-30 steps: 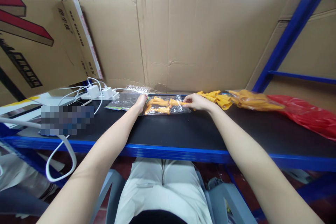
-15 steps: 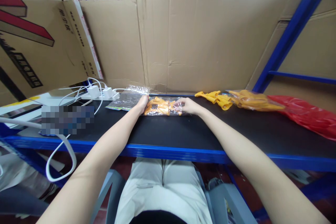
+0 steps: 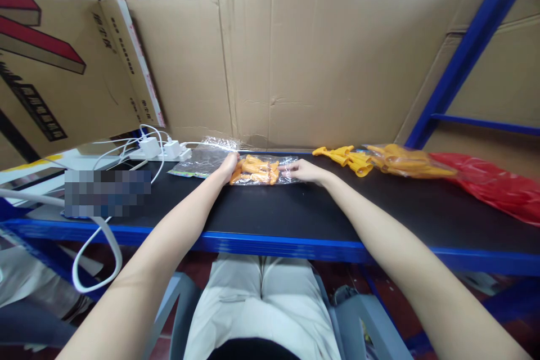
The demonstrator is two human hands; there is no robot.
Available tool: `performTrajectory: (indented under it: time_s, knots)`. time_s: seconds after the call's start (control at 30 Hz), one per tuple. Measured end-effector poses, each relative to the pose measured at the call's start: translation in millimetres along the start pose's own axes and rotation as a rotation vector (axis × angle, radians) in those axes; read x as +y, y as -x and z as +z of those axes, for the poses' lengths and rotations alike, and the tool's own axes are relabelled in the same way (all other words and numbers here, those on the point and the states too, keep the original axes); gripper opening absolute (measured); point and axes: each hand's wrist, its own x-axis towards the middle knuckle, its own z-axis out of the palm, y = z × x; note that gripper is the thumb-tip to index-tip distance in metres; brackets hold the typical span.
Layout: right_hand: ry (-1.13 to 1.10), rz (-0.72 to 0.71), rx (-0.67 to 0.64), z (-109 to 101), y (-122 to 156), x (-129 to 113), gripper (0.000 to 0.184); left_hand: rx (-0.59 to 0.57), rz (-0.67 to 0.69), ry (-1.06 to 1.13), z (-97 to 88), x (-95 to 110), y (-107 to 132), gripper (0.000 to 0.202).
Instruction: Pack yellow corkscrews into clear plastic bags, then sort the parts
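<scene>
A clear plastic bag [image 3: 288, 161] lies on the black tabletop in front of me, with several orange plastic pieces [image 3: 257, 169] bunched inside. My left hand [image 3: 229, 167] is closed on the bag's left end, beside the pieces. At the right end, my right hand [image 3: 304, 171] has its fingers stretched out towards the pieces, with film around the fingertips; it holds no piece that I can see. Farther right lie loose orange funnel-shaped pieces [image 3: 346, 160].
Beside the loose pieces is another clear bag of orange pieces [image 3: 399, 160], then a red plastic bag [image 3: 491, 180]. Left of my hands are flat clear bags [image 3: 198, 160], white chargers [image 3: 171, 149] and cables. A cardboard wall [image 3: 329, 67] stands behind, and a blue edge [image 3: 278, 244] borders the table.
The orange pieces in the bag have shifted left and sit closer together. My right fingers have straightened and no longer have an orange piece at their tips. The left hand stays in place.
</scene>
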Motion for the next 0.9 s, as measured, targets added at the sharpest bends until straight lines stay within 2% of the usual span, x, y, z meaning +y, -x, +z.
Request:
performTrajectory:
  time_s: [0.1, 0.2, 0.27, 0.4, 0.57, 0.7, 0.8, 0.9]
  knots:
    - [-0.059, 0.024, -0.010, -0.2, 0.5, -2.5, 0.033, 0.040, -0.002, -0.064, 1.7, 1.5, 2.2, 0.009]
    - [-0.134, 0.047, -0.010, -2.1, 2.0, -2.6, 0.026, 0.051, 0.023, -0.117, 2.6, 1.9, 3.6, 0.011]
    - [-0.207, 0.045, -0.021, -3.8, 3.2, -1.3, 0.022, 0.039, 0.042, -0.129, 2.8, 1.6, 4.4, 0.012]
    - [-0.343, 0.101, -0.022, -6.4, 4.0, 0.1, 0.027, 0.002, 0.076, -0.096, 4.4, 1.6, 7.5, 0.008]
    - [-0.403, 0.210, 0.131, -7.4, 1.5, -4.9, 0.027, -0.030, 0.025, -0.071, 7.6, 4.0, 11.5, 0.010]
    - [-0.409, 0.278, 0.224, -9.0, -3.0, -4.2, 0.029, -0.011, 0.109, -0.108, 8.1, 3.1, 9.6, 0.009]
    - [-0.266, 0.293, 0.334, -15.7, -7.1, 4.4, 0.026, 0.009, 0.242, -0.251, 7.7, 0.5, 7.1, 0.008]
    - [0.170, 0.326, 0.533, -30.9, -6.4, 21.1, 0.024, -0.018, 0.329, -0.356, 7.0, -2.3, 4.7, 0.008]
